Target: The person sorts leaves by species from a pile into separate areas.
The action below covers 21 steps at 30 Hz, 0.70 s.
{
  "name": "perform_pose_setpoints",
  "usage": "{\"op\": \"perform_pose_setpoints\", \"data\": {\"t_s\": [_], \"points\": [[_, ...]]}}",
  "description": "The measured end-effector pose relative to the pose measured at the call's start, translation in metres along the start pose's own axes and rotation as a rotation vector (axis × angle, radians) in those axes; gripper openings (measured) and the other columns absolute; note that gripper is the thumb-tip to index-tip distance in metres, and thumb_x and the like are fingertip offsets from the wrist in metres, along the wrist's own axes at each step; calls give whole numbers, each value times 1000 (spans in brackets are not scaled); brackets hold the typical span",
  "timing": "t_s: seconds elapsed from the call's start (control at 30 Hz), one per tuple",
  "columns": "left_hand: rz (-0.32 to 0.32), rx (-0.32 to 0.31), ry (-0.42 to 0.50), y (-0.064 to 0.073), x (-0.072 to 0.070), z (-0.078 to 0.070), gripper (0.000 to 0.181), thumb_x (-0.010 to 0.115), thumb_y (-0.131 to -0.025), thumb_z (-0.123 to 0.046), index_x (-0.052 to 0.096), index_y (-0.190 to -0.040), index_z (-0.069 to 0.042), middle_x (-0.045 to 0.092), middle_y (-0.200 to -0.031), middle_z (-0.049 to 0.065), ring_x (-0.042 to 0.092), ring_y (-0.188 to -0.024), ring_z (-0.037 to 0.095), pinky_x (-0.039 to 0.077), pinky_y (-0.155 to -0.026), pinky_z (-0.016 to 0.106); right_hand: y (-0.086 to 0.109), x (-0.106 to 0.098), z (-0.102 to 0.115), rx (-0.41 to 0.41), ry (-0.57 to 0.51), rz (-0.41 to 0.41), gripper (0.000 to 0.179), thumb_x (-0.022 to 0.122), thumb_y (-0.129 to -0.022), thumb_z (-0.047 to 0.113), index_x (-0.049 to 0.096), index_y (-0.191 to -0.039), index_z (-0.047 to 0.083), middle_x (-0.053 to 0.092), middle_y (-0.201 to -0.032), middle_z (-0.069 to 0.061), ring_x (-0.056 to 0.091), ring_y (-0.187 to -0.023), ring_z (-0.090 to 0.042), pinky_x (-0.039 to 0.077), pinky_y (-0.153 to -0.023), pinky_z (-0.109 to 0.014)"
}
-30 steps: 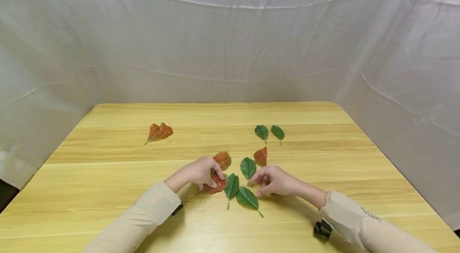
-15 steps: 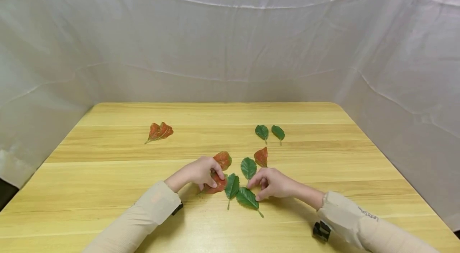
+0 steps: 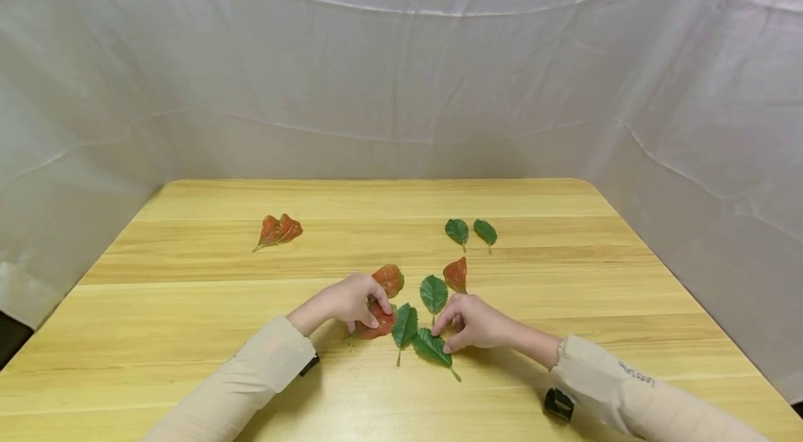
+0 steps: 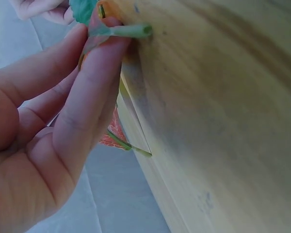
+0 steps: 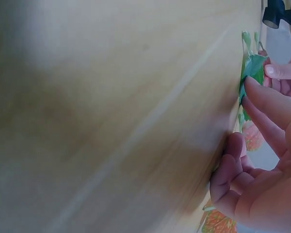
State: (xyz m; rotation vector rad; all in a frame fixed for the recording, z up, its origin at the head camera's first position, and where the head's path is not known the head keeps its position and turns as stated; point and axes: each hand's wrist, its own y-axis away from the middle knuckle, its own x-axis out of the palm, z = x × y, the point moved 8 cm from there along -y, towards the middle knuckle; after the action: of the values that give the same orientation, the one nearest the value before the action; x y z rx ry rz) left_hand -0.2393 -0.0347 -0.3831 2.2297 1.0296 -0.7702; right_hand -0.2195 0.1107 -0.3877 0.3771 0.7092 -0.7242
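On the wooden table in the head view, my left hand [image 3: 353, 299] pinches a red leaf [image 3: 380, 323] between thumb and fingers. The left wrist view shows that leaf's green stem [image 4: 131, 31] sticking out past the fingers. My right hand [image 3: 478, 322] has thumb and index finger at the right edge of a green leaf [image 3: 429, 346], which lies flat with its stem pointing toward me. Between the hands lies another green leaf [image 3: 405, 325]. A second red leaf [image 3: 390, 279] is partly hidden behind my left fingers. Above my right hand are a green leaf [image 3: 433, 293] and a red leaf [image 3: 456, 275].
Two overlapping red leaves [image 3: 276, 231] lie at the far left of the table [image 3: 188, 330]. Farther back on the right, a green leaf [image 3: 456, 230] and its neighbouring green leaf [image 3: 485, 231] lie side by side. White cloth [image 3: 401, 79] surrounds the table's back and sides.
My right hand has shifted slightly left and down, bringing its thumb and index finger onto the lower green leaf's edge. My left hand holds the red leaf in the same place.
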Motion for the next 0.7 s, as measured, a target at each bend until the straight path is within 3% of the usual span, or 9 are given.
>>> {"op": "perform_pose_setpoints", "data": {"t_s": [0.2,0.43,0.7], "points": [[-21,18,39,2,-6,0,20,67,-75,6,67,-91,-6,57,-92,6,46,-45,13,47,-42,29,0,1,1,-1,25,-2,19,76,-66,2,70,-83,8,51,-80,2,40,-58,-8,38,-54,-21],[-60,111,60,3,-22,-8,18,66,-77,3,68,-92,-5,59,-99,8,49,-55,13,47,-48,30,0,1,0,12,36,-1,19,76,-66,3,69,-82,9,50,-81,2,40,-60,-9,37,-55,-21],[-170,135,68,6,-44,-8,16,65,-79,-1,69,-93,-7,61,-101,7,51,-74,15,44,-58,26,0,2,2,-8,58,-16,15,77,-69,17,68,-80,11,48,-77,3,42,-66,-12,37,-59,-23]]}}
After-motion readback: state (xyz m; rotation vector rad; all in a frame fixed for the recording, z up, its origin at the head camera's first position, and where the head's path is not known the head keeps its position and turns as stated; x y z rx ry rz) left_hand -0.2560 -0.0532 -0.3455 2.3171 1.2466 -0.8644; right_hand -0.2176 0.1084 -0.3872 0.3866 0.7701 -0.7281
